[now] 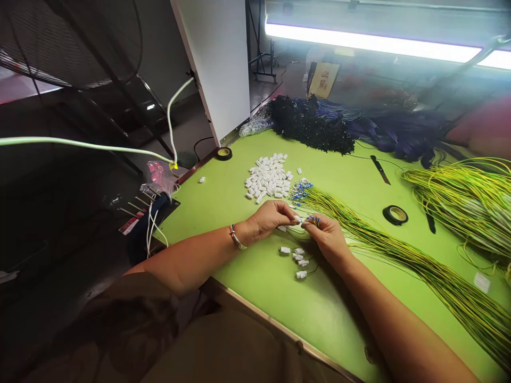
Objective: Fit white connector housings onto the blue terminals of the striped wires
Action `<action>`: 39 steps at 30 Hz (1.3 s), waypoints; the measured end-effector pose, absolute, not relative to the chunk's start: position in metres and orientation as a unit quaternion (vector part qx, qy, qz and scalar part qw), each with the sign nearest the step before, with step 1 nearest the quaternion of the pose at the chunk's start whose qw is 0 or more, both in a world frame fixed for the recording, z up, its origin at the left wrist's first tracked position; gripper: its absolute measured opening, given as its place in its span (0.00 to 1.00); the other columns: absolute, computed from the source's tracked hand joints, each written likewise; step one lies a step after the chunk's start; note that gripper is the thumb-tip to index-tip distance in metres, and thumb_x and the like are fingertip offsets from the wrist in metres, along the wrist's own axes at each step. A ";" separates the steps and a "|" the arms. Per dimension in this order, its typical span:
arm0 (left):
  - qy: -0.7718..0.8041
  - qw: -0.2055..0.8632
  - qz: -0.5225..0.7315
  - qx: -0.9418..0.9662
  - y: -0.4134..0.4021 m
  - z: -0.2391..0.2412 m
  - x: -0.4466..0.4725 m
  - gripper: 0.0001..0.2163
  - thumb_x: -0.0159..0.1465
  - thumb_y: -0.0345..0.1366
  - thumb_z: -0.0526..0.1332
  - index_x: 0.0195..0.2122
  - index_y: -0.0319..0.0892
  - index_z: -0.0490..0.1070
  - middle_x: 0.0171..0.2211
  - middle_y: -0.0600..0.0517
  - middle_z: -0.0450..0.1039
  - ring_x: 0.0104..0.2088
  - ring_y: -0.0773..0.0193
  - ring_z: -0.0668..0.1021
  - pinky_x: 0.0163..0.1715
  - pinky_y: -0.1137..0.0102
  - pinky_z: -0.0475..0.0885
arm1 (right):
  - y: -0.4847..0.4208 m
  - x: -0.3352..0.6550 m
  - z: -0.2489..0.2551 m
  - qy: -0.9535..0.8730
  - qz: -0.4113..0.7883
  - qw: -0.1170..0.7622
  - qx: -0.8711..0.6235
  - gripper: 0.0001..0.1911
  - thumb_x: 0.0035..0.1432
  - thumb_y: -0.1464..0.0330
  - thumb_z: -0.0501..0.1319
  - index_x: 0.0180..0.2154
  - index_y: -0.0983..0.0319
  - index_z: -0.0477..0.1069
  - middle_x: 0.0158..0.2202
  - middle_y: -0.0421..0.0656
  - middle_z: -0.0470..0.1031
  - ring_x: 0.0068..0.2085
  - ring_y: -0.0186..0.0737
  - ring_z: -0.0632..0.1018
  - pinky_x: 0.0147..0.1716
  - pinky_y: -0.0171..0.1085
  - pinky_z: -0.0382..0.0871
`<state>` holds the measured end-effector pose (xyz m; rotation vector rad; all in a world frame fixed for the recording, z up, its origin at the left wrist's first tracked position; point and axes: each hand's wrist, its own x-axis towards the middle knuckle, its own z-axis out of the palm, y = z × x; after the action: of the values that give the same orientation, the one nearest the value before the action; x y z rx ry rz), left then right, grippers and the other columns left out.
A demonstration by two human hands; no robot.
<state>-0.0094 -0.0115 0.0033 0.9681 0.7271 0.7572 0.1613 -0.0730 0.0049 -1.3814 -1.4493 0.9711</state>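
My left hand point(268, 219) pinches a small white plastic connector point(297, 219) between thumb and fingertips. Close by on its right, my right hand point(328, 236) grips several yellow-green wires with blue-sleeved ends point(313, 219). The fingertips of both hands nearly meet, and whether a wire end sits inside the connector is too small to tell. Below the hands lie several white connectors with wires attached point(301, 263). Beyond them is a pile of loose white connectors point(269, 178). A long bundle of yellow-green wires point(383, 239) runs to the lower right, its blue tips beside the pile.
A roll of black tape point(395, 215) and a dark blade-like tool point(380, 170) lie on the green table point(255, 303). Another tape roll point(224, 153) sits at the left edge. Dark cables point(319, 125) and more yellow-green wire point(471, 205) are heaped behind and right.
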 end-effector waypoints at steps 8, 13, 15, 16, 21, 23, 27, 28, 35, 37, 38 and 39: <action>0.347 0.777 0.324 0.414 -0.011 0.001 -0.010 0.13 0.35 0.30 0.75 0.18 0.34 0.72 0.25 0.49 0.75 0.22 0.71 0.73 0.23 0.74 0.64 | -0.072 0.161 0.008 -0.601 0.370 0.427 -0.565 0.14 0.51 0.62 0.61 0.19 0.61 0.65 0.19 0.37 0.60 0.25 0.32 0.60 0.26 0.34 0.56; 0.345 0.769 0.325 0.429 -0.013 0.000 -0.008 0.12 0.36 0.29 0.74 0.19 0.34 0.73 0.23 0.51 0.74 0.22 0.71 0.73 0.25 0.74 0.66 | -0.072 0.160 0.007 -0.607 0.390 0.423 -0.549 0.15 0.52 0.61 0.62 0.19 0.61 0.64 0.19 0.36 0.59 0.24 0.31 0.60 0.26 0.34 0.56; 0.342 0.765 0.324 0.439 -0.011 -0.001 -0.009 0.11 0.37 0.28 0.74 0.19 0.34 0.73 0.23 0.50 0.75 0.24 0.70 0.74 0.27 0.74 0.67 | -0.072 0.162 0.006 -0.603 0.395 0.424 -0.547 0.15 0.53 0.61 0.62 0.20 0.62 0.66 0.19 0.36 0.61 0.24 0.31 0.60 0.26 0.34 0.57; 0.341 0.763 0.322 0.444 -0.010 -0.001 -0.010 0.11 0.38 0.28 0.73 0.19 0.34 0.73 0.24 0.50 0.75 0.25 0.70 0.75 0.28 0.74 0.68 | -0.071 0.163 0.006 -0.604 0.396 0.423 -0.547 0.14 0.53 0.61 0.62 0.21 0.62 0.67 0.19 0.36 0.61 0.24 0.31 0.61 0.26 0.33 0.57; 0.283 0.743 0.226 0.562 -0.010 -0.004 -0.014 0.06 0.42 0.28 0.70 0.22 0.35 0.75 0.24 0.50 0.76 0.26 0.68 0.75 0.30 0.73 0.70 | -0.068 0.172 0.004 -0.560 0.369 0.467 -0.577 0.13 0.53 0.60 0.64 0.25 0.62 0.71 0.20 0.37 0.65 0.23 0.31 0.64 0.24 0.33 0.59; 0.212 0.737 0.132 0.628 -0.017 -0.001 -0.015 0.05 0.44 0.27 0.69 0.24 0.36 0.76 0.25 0.50 0.76 0.27 0.68 0.76 0.30 0.73 0.70 | -0.067 0.174 0.005 -0.509 0.371 0.514 -0.582 0.12 0.53 0.60 0.65 0.28 0.62 0.72 0.22 0.38 0.68 0.23 0.31 0.67 0.24 0.33 0.61; 0.096 0.711 0.000 0.697 -0.027 0.015 -0.021 0.08 0.50 0.29 0.68 0.33 0.39 0.79 0.32 0.50 0.79 0.32 0.66 0.78 0.35 0.72 0.73 | -0.070 0.172 0.009 -0.457 0.429 0.556 -0.546 0.12 0.51 0.60 0.68 0.34 0.62 0.74 0.23 0.37 0.69 0.21 0.30 0.66 0.20 0.32 0.61; 0.098 0.690 0.008 0.717 -0.025 0.019 -0.023 0.09 0.53 0.30 0.67 0.36 0.39 0.79 0.35 0.49 0.79 0.34 0.65 0.78 0.37 0.72 0.72 | -0.072 0.170 0.010 -0.454 0.435 0.557 -0.543 0.13 0.51 0.61 0.68 0.35 0.62 0.75 0.22 0.37 0.69 0.21 0.30 0.65 0.19 0.32 0.59; 0.424 0.227 0.313 0.819 0.023 0.010 -0.033 0.06 0.61 0.28 0.61 0.36 0.38 0.78 0.36 0.46 0.76 0.40 0.61 0.74 0.46 0.64 0.69 | -0.079 0.162 0.012 -0.469 0.426 0.574 -0.520 0.12 0.50 0.62 0.70 0.36 0.60 0.77 0.23 0.38 0.71 0.22 0.29 0.65 0.19 0.31 0.57; 0.420 0.151 0.274 0.852 0.031 0.000 -0.031 0.09 0.61 0.29 0.61 0.41 0.38 0.78 0.39 0.44 0.74 0.44 0.57 0.72 0.49 0.62 0.67 | -0.079 0.160 0.012 -0.482 0.417 0.574 -0.514 0.11 0.49 0.63 0.70 0.36 0.60 0.77 0.25 0.39 0.72 0.23 0.30 0.66 0.20 0.32 0.59; 0.417 0.127 0.249 0.865 0.033 -0.003 -0.029 0.09 0.61 0.29 0.61 0.41 0.38 0.78 0.39 0.44 0.73 0.45 0.56 0.71 0.49 0.61 0.67 | -0.080 0.159 0.013 -0.487 0.413 0.573 -0.513 0.11 0.49 0.63 0.70 0.36 0.60 0.77 0.25 0.39 0.73 0.23 0.30 0.67 0.21 0.32 0.60; 0.415 0.109 0.227 0.874 0.035 -0.006 -0.028 0.09 0.62 0.29 0.60 0.41 0.38 0.78 0.38 0.44 0.73 0.45 0.55 0.70 0.49 0.61 0.67 | -0.080 0.158 0.013 -0.491 0.410 0.571 -0.514 0.11 0.50 0.63 0.70 0.36 0.60 0.77 0.25 0.39 0.73 0.23 0.30 0.67 0.21 0.32 0.60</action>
<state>-0.0281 0.0345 -0.0059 2.5709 1.2222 0.6683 0.1581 -0.0799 0.0129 -1.2054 -1.1516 0.9626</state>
